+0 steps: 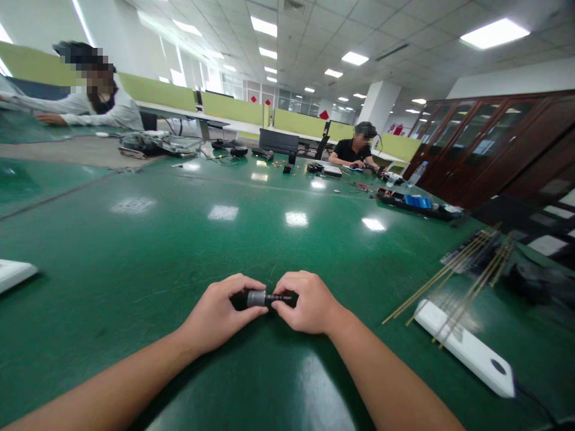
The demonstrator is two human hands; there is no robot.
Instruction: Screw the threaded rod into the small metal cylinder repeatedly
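Note:
Low in the middle of the view, my two hands meet on one small part: a grey-and-black cylinder (pixel 256 299) with a thin, stepped dark shaft (pixel 276 298) at its right end. Its exact kind cannot be made out. My left hand (pixel 224 308) grips the thick grey body between thumb and fingers. Thumb and fingertips of my right hand (pixel 305 302) pinch the dark shaft. The piece lies roughly level, just over the green tabletop (pixel 188 245). My fingers cover parts of both ends.
To the right, thin brass-coloured rods (pixel 449 275) lie across a white power strip (pixel 465 347). A white object (pixel 15 274) sits at the left edge. Farther back are a black tray (pixel 417 203), cables and small parts. One person (pixel 112 102) sits far left, another (pixel 354 152) at the far side.

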